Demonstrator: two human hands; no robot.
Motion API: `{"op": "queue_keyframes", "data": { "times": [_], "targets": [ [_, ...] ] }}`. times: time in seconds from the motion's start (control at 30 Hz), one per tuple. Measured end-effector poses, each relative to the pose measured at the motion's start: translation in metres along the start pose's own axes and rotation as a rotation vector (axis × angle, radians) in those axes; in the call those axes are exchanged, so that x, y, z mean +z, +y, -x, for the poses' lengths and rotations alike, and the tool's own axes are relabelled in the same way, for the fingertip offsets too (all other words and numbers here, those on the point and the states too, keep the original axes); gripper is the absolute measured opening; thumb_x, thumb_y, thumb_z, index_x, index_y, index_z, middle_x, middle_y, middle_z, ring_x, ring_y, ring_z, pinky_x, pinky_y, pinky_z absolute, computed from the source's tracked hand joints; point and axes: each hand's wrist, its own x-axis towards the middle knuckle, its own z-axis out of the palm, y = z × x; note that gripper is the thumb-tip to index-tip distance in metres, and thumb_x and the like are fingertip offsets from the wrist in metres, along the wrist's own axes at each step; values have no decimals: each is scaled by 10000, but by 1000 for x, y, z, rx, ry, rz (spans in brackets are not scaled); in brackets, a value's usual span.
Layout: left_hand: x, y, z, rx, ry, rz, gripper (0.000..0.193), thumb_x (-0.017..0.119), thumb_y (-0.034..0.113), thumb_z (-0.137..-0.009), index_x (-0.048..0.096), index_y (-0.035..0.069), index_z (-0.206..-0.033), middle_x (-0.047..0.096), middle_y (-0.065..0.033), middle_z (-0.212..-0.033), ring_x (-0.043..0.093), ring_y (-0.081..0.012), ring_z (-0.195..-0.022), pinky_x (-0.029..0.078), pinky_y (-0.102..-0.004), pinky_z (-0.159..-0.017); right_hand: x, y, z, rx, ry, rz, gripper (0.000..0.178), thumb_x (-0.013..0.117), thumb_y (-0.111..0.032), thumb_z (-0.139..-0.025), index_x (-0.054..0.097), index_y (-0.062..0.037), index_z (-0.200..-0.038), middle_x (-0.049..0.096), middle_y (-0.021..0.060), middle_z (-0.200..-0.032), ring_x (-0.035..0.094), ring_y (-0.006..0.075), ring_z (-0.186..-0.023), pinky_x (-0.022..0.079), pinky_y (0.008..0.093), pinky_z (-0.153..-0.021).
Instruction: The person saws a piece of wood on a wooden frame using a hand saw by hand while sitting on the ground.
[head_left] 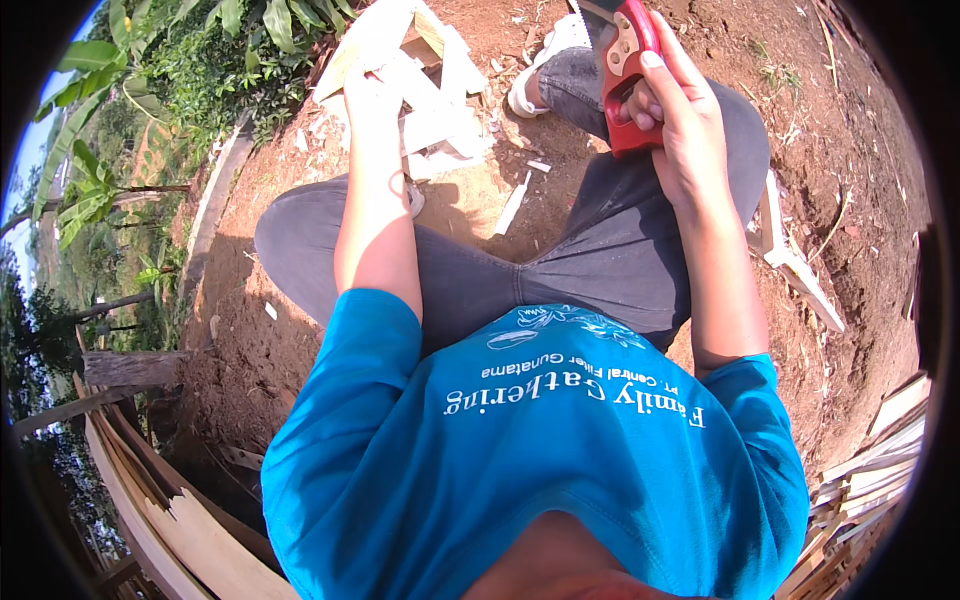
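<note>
My right hand [682,115] is wrapped round the red handle of a handsaw [618,60], held up over my right knee. Part of the toothed blade shows beside the handle; the rest passes out at the upper edge. My left hand [372,105] is closed on a pale board in a rough wooden frame [430,95] on the ground ahead of me. Strong sunlight washes out that hand and the wood, so its fingertips are hard to make out.
Wood offcuts [513,203] and chips lie on the brown soil between my legs. Beside my right thigh rests a pale wooden strip [808,285]. Thin boards are stacked at the lower right [880,480] and long planks [190,520] at the lower left. Green plants [230,70] grow at the upper left.
</note>
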Motion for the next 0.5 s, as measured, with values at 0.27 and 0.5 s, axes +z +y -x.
{"op": "queue_keyframes", "data": {
  "times": [0.27, 0.5],
  "targets": [
    [68, 14, 40, 14, -163, 30, 244, 590, 28, -890, 631, 16, -1131, 717, -100, -1059, 707, -212, -979, 595, -319, -883, 5, -52, 2, -95, 106, 18, 584, 594, -207, -1048, 402, -32, -1571, 637, -29, -960, 386, 10, -594, 364, 183, -567],
    [66, 1, 80, -55, -96, -137, 353, 580, 161, -965, 608, -41, -1252, 701, -184, -1208, 710, -317, -1070, 610, -482, -885, -23, -41, -40, -187, 136, 28, 551, 590, -194, -1051, 433, -48, -1559, 448, -96, -784, 350, 22, -600, 345, 194, -573]
  ]
}}
